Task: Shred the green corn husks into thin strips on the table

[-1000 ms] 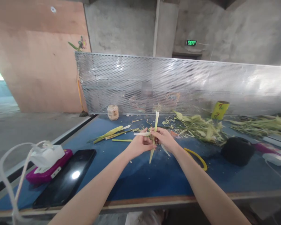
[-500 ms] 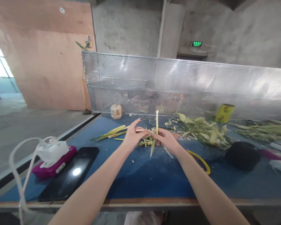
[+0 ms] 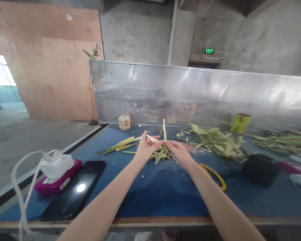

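Observation:
Both my hands meet over the middle of the blue table (image 3: 165, 194). My right hand (image 3: 178, 152) pinches a pale green leaf strip (image 3: 164, 130) that stands upright from its fingers. My left hand (image 3: 144, 149) pinches a whitish strip (image 3: 152, 138) that peels off to the left, with one finger raised. A small pile of green and yellow scraps (image 3: 162, 154) lies on the table just under the two hands.
A black phone (image 3: 74, 190) and a magenta case with a white charger (image 3: 55, 172) lie at the near left. Loose stalks (image 3: 119, 145), a leaf heap (image 3: 217, 141), a yellow ring (image 3: 215, 175), a black spool (image 3: 261, 165) and a yellow cup (image 3: 240, 123) surround. A perforated metal screen (image 3: 203, 93) backs the table.
My left hand has pulled the whitish strip away from the upright strip, up and to the left. The lower part of the upright strip has come in closer to my right hand.

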A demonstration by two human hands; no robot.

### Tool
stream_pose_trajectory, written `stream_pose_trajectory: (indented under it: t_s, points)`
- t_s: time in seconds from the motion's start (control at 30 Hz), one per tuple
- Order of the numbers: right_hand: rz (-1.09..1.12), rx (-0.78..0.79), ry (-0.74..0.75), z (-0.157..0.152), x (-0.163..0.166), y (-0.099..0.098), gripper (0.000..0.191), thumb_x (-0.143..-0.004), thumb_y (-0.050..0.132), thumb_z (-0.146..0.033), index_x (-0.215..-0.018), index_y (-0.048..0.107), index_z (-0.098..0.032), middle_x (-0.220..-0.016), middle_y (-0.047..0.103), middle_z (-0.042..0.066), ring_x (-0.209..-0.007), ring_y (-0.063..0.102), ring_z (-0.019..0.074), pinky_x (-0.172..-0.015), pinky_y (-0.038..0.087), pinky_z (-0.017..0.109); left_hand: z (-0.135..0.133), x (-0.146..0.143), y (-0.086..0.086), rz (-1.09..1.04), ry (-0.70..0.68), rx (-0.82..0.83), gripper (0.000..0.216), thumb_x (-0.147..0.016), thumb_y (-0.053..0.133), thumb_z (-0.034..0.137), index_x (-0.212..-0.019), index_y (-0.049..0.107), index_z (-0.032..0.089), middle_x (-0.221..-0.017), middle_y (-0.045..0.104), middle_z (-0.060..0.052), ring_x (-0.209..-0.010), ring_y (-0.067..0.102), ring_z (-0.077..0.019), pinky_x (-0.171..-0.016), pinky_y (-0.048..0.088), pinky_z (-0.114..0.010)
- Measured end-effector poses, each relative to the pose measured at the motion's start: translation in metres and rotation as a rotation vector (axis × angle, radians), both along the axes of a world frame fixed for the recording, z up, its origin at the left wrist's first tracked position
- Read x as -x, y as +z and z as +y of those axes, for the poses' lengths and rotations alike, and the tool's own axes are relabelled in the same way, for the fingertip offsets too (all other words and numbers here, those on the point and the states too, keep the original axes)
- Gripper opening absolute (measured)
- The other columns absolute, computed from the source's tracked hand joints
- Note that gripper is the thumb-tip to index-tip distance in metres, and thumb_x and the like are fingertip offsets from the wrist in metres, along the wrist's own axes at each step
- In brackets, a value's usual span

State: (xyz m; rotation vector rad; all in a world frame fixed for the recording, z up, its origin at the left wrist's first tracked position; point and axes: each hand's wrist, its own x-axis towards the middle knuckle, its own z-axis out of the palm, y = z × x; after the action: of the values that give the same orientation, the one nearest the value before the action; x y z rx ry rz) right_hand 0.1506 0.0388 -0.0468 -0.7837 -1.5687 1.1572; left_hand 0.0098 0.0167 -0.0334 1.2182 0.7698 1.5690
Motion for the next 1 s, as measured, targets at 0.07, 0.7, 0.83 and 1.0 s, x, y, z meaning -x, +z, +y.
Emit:
stream_pose_trajectory:
  t_s: [0.07, 0.7, 0.83, 1.0]
  points:
    - [0.07, -0.019, 0.059, -0.004, 0.002, 0.003, 0.026, -0.065, 0.06, -0.039, -0.081, 0.063, -0.019, -0.072, 0.059, 0.001, -0.064, 0.05, 0.0119, -0.06, 0.039, 0.024, 0.0, -0.004, -0.005, 0.027, -0.043, 0.004, 0.092, -0.055, 0.07, 0.014, -0.129, 0.015, 0.016, -0.09, 0.064, -0.006, -0.079, 0.059, -0.0136, -0.073, 0.045, -0.029]
    - [0.126, -0.121, -0.145, -0.006, -0.003, 0.011, 0.015, -0.062, 0.063, -0.033, -0.067, 0.068, -0.02, -0.07, 0.052, 0.001, -0.071, 0.049, 0.0136, -0.069, 0.038, 0.029, -0.012, -0.014, -0.001, 0.112, -0.172, -0.03, 0.067, -0.064, 0.062, 0.016, -0.123, 0.029, 0.015, -0.058, 0.049, 0.008, -0.059, 0.052, -0.0057, -0.07, 0.042, -0.025]
    - [0.156, -0.098, -0.229, -0.002, -0.005, 0.01, 0.015, -0.059, 0.066, -0.033, -0.067, 0.069, -0.021, -0.071, 0.044, 0.0, -0.07, 0.047, 0.0131, -0.068, 0.037, 0.028, -0.013, -0.016, -0.001, 0.208, -0.221, -0.022, 0.068, -0.065, 0.062, 0.019, -0.124, 0.029, 0.017, -0.059, 0.045, 0.009, -0.055, 0.05, -0.006, -0.066, 0.043, -0.026]
    - [0.123, -0.087, -0.3, 0.0, -0.006, 0.008, 0.015, -0.058, 0.066, -0.032, -0.067, 0.07, -0.021, -0.072, 0.046, 0.001, -0.07, 0.047, 0.0139, -0.066, 0.036, 0.028, -0.015, -0.015, -0.001, 0.284, -0.232, -0.026, 0.068, -0.065, 0.061, 0.02, -0.124, 0.029, 0.014, -0.059, 0.045, 0.008, -0.059, 0.056, -0.0093, -0.068, 0.042, -0.028]
